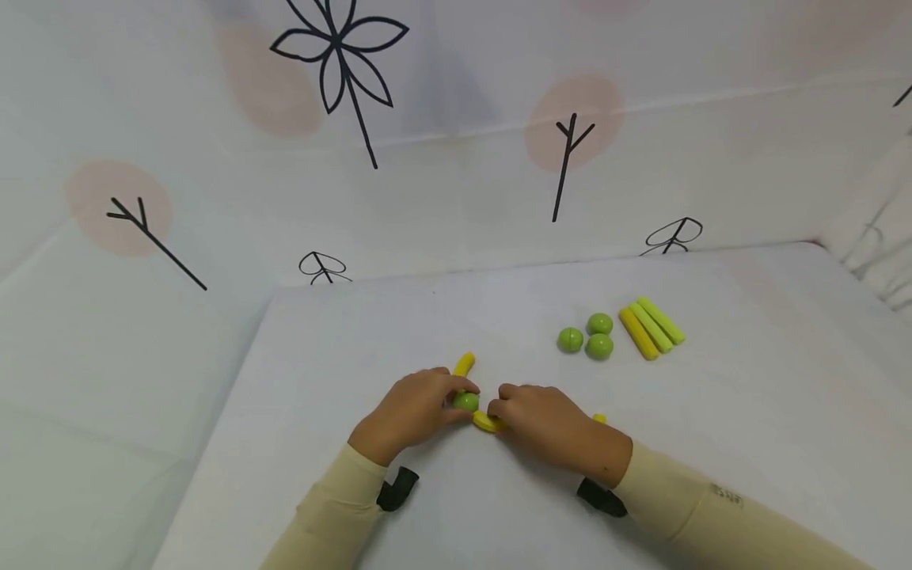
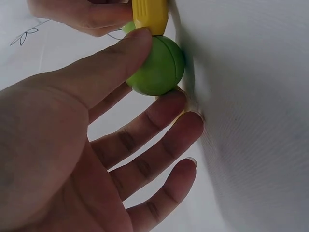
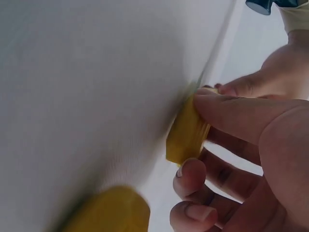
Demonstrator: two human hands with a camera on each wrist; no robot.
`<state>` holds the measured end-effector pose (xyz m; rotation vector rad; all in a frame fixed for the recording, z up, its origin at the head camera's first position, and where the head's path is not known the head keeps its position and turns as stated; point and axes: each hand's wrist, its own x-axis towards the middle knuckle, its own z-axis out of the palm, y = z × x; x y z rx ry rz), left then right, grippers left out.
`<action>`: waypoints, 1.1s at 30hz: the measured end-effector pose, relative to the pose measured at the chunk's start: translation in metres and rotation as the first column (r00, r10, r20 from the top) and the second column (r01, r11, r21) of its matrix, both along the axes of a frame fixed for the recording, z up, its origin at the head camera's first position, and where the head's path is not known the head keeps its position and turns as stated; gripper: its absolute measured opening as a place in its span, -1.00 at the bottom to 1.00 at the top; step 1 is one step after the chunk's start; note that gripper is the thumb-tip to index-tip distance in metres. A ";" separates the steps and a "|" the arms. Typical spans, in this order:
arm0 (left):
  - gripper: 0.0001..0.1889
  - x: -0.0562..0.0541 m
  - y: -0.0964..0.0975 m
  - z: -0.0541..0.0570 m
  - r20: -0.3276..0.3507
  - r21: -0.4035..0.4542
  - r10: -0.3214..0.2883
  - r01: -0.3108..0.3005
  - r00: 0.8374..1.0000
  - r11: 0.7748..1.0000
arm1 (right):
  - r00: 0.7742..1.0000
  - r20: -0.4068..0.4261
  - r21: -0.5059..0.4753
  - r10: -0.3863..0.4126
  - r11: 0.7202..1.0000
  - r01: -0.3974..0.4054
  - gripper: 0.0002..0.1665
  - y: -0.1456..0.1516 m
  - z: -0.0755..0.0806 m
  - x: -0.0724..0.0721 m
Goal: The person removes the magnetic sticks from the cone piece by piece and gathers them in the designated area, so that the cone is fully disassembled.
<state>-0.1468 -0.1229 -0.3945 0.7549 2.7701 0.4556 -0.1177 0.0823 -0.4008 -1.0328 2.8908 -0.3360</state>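
Note:
In the head view my left hand pinches a green ball on the white tabletop. Seen from the left wrist, thumb and fingers sit on opposite sides of this ball, which has a seam line. My right hand grips a yellow ridged stick between thumb and fingers. One end of that stick touches the ball in the left wrist view. A second yellow stick lies just beyond the left hand, partly hidden by it. Behind the right wrist shows the tip of another yellow piece.
Three green balls lie grouped farther back on the right. Beside them is a row of three sticks, one yellow and two yellow-green. A white cloth with black line drawings hangs behind the table.

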 end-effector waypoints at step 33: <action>-0.61 -0.002 -0.001 0.001 0.067 0.016 0.002 -0.003 0.998 1.000 | 0.990 0.134 0.010 0.047 0.999 -0.049 -0.72 0.098 0.015 -0.014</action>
